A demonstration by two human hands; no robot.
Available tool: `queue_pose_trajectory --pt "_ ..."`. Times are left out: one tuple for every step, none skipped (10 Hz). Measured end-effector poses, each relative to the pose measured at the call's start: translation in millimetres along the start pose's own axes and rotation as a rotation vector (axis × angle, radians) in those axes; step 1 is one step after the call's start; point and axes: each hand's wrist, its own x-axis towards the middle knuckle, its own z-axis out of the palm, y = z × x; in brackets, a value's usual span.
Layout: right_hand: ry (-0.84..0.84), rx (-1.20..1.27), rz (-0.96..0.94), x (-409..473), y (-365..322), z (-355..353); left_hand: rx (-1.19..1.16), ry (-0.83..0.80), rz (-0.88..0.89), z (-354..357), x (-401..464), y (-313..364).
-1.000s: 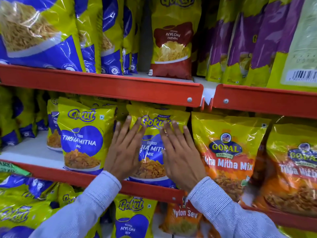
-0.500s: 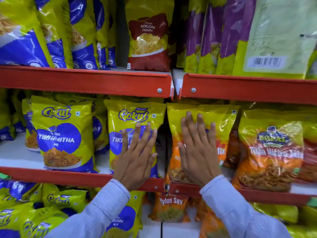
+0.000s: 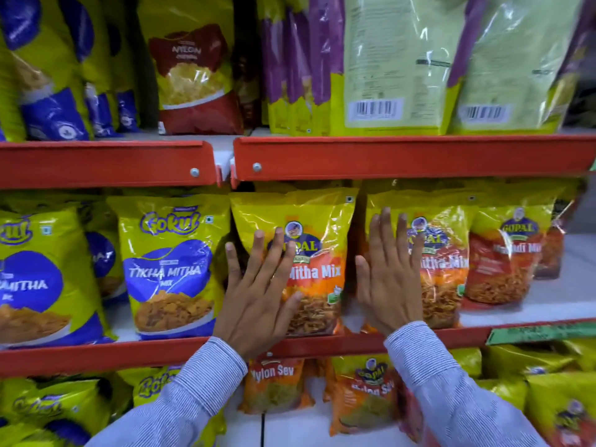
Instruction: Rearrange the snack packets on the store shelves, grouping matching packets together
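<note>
On the middle shelf [image 3: 322, 345] stands a yellow-and-orange Gopal Tikha Mitha Mix packet [image 3: 309, 253]. My left hand [image 3: 258, 291] lies flat on its left part, fingers spread. My right hand [image 3: 392, 275] lies flat on the left edge of a second Gopal Tikha Mitha Mix packet [image 3: 442, 262] beside it. Neither hand grips anything. To the left stands a yellow-and-blue Gokul Tikha Mitha packet [image 3: 171, 269], with another [image 3: 35, 279] further left. A red-and-yellow Gopal packet [image 3: 506, 259] stands at the right.
The upper shelf [image 3: 387, 158] holds blue-yellow packets, a red Nylon packet [image 3: 193, 75] and purple-green packets turned backwards [image 3: 396, 59]. The lower shelf holds orange Nylon Sev packets [image 3: 274, 385] and Gokul packets [image 3: 48, 408]. A green price tag [image 3: 541, 332] sits on the rail.
Both hands have shifted right along the middle shelf: the left from the Gokul packet to the first Gopal packet, the right from that packet to the second Gopal packet.
</note>
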Motion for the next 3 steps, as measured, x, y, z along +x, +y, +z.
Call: queue_pose_trajectory --pt "-0.091 -0.033 0.053 -1 29 11 0.048 -0.074 -0.032 7 9 13" --pt "-0.100 0.002 0.023 2 32 8 0.041 -0.090 -0.069 2 14 18" --pt "0.062 0.081 0.004 -1 27 -13 -0.050 0.081 -0.071 -14 17 26"
